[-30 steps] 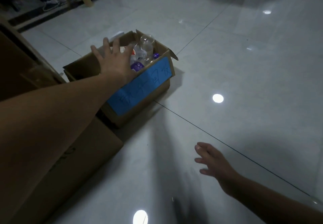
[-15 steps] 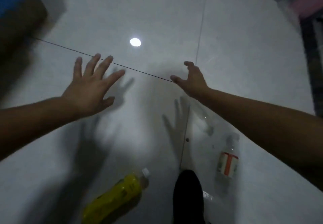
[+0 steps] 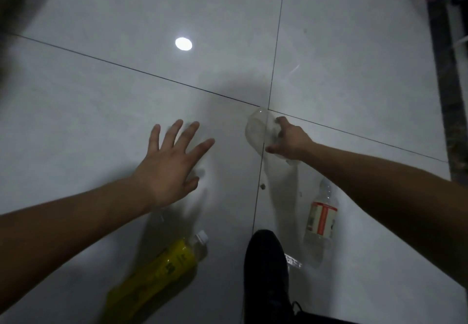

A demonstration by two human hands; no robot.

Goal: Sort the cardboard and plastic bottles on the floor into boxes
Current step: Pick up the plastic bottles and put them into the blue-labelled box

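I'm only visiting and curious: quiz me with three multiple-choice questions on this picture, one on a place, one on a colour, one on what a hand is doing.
1. The yellow bottle lies: A) on the floor left of the black shoe; B) in a box; C) in a hand.
2. The labelled bottle right of the shoe has a label that is: A) blue; B) red and white; C) green.
3. The right hand is: A) flat on the floor; B) gripping a clear bottle; C) spread empty.
Answers: 1A, it lies beside the shoe; 2B, red bars on white show; 3B, its fingers curl round the bottle.
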